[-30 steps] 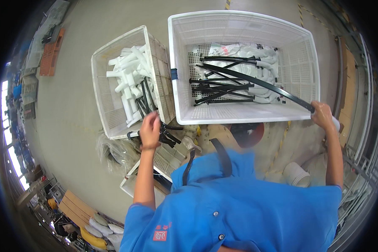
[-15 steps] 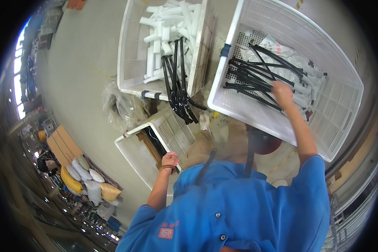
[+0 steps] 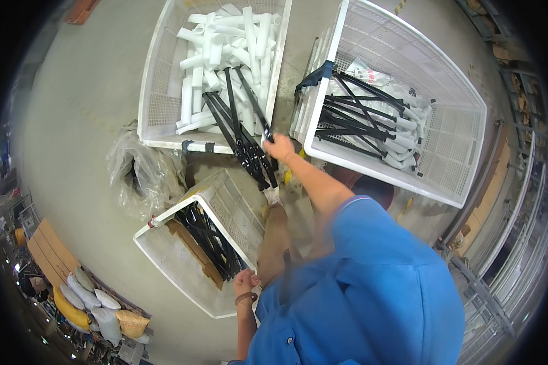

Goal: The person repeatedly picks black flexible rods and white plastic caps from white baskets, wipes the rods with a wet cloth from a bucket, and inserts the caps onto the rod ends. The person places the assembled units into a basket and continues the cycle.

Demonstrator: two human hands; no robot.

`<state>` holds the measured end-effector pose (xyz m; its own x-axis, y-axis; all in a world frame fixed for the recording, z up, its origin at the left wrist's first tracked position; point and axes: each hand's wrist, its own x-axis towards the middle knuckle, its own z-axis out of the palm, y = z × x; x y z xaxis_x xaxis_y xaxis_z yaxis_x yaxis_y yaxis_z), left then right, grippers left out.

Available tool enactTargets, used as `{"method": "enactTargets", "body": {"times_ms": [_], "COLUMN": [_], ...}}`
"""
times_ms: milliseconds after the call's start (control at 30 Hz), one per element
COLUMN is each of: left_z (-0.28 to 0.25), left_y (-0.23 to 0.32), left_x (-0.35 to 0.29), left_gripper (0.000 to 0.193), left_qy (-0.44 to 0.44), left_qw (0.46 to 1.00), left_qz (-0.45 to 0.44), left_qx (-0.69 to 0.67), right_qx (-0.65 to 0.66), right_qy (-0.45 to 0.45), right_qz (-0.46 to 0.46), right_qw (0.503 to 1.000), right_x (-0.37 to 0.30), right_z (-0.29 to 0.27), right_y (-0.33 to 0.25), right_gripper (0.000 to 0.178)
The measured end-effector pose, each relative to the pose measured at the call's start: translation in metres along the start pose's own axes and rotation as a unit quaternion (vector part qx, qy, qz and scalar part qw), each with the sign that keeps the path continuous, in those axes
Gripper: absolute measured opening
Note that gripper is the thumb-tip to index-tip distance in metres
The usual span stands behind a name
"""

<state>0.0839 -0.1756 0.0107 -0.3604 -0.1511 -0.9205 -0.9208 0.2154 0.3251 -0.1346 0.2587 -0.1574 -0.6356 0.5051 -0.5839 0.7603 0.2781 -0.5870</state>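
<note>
My right hand (image 3: 278, 148) is closed around the lower end of a black metal tube (image 3: 253, 100), by the front right corner of the left white crate (image 3: 145, 109). Beside it, more black tubes (image 3: 228, 121) lean over that crate's front edge, their jointed lower ends bunched together outside. White foam sleeves (image 3: 216, 45) fill much of the crate. My left hand (image 3: 245, 281) hangs low with curled fingers and nothing visible in it. It is nearest the smaller white crate (image 3: 192, 304), which holds black parts (image 3: 210, 237) and a piece of cardboard (image 3: 192, 249).
On the right, a large white crate (image 3: 402, 180) contains black tubes (image 3: 356, 109) with white-wrapped ends and plastic sheeting. Clear plastic bags (image 3: 143, 176) lie on the floor at left. A dark red round object (image 3: 377, 198) sits under the right crate's near edge. Metal racking (image 3: 505, 225) runs along the right.
My right hand has moved left from the right crate to the tubes at the left crate, gripping one. My left hand stays low by the small crate, whose black contents show more now.
</note>
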Motion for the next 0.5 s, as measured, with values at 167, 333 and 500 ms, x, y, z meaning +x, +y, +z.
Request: {"method": "enactTargets", "body": {"times_ms": [167, 333, 500], "left_z": [-0.031, 0.064, 0.185], "left_y": [0.037, 0.230, 0.356], "left_x": [0.018, -0.043, -0.259], "left_gripper": [0.017, 0.035, 0.072], "left_qy": [0.004, -0.099, -0.314], "left_qw": [0.991, 0.858, 0.438], "left_qz": [0.117, 0.454, 0.808], "left_qx": [0.060, 0.219, 0.238], "right_qx": [0.052, -0.114, -0.175], "right_qy": [0.238, 0.064, 0.183], "right_qz": [-0.136, -0.306, -0.340], "right_qw": [0.960, 0.943, 0.906], "right_x": [-0.069, -0.300, -0.531], "right_z": [-0.152, -0.356, -0.474], "right_y": [-0.089, -0.130, -0.168], "right_gripper": [0.038, 0.034, 0.028]}}
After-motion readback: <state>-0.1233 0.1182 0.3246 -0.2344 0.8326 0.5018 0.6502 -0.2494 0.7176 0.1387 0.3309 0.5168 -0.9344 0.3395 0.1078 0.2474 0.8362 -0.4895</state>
